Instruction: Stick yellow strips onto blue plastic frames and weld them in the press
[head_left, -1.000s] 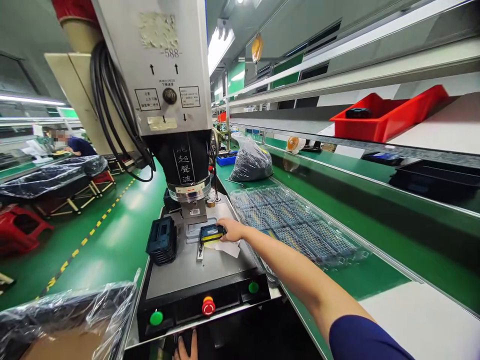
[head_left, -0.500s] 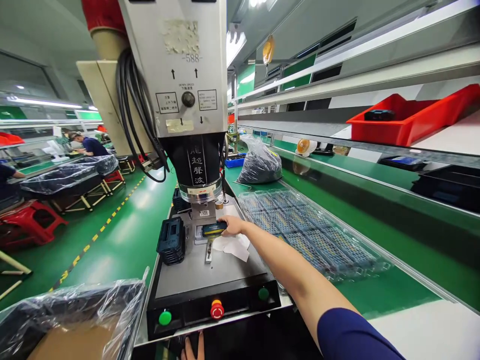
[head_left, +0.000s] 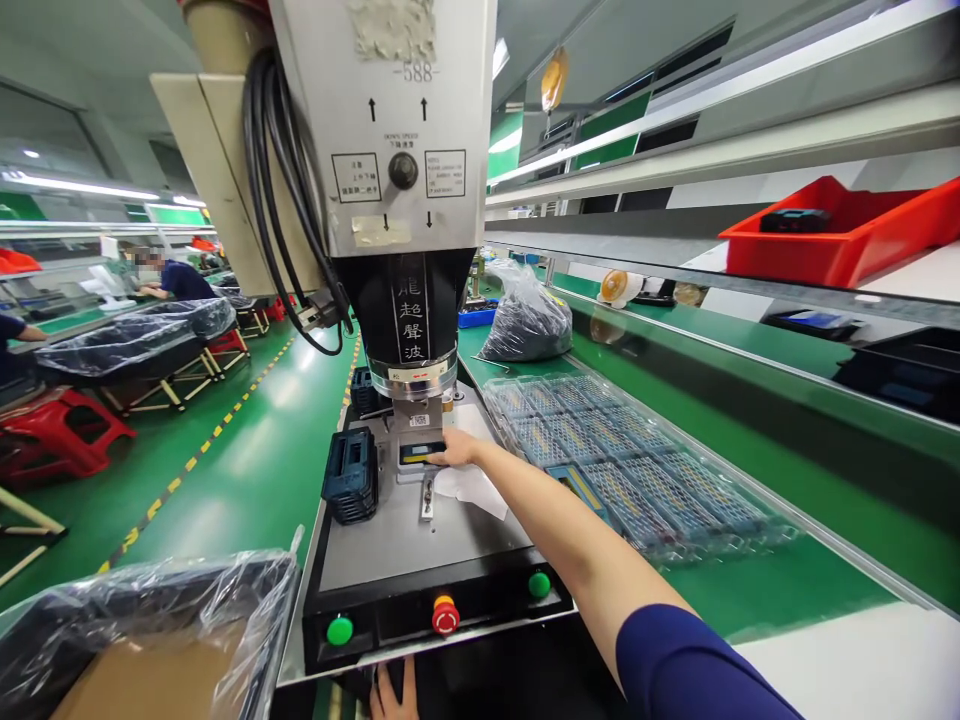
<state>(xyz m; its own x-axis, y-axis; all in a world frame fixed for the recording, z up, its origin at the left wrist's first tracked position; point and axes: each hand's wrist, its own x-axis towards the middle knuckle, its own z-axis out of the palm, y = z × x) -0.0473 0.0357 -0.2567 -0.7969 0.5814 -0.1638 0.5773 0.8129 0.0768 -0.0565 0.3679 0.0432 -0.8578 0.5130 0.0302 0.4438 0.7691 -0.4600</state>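
My right hand (head_left: 456,449) reaches in under the ultrasonic welding machine (head_left: 409,315). Its fingers are closed at the right end of a dark blue plastic part (head_left: 414,453) with a yellow strip, which lies in the metal fixture below the horn (head_left: 420,412). The fingertips hide some of the part. White paper (head_left: 474,490) lies under the wrist. My left hand (head_left: 395,692) shows at the bottom edge, fingers spread below the front panel, holding nothing. Left of the fixture stands a stack of dark plastic frames (head_left: 351,475).
Green buttons (head_left: 340,630) and a red emergency stop (head_left: 445,615) line the machine's front. Clear trays (head_left: 622,440) of parts lie on the right bench. A plastic-lined bin (head_left: 247,600) stands at lower left; a red bin (head_left: 795,250) sits on the shelf. Other people work far left.
The dark blue part has shifted slightly left and now sits lower in the fixture, my right hand still at it. The view has moved a little. My left hand stays at the front.
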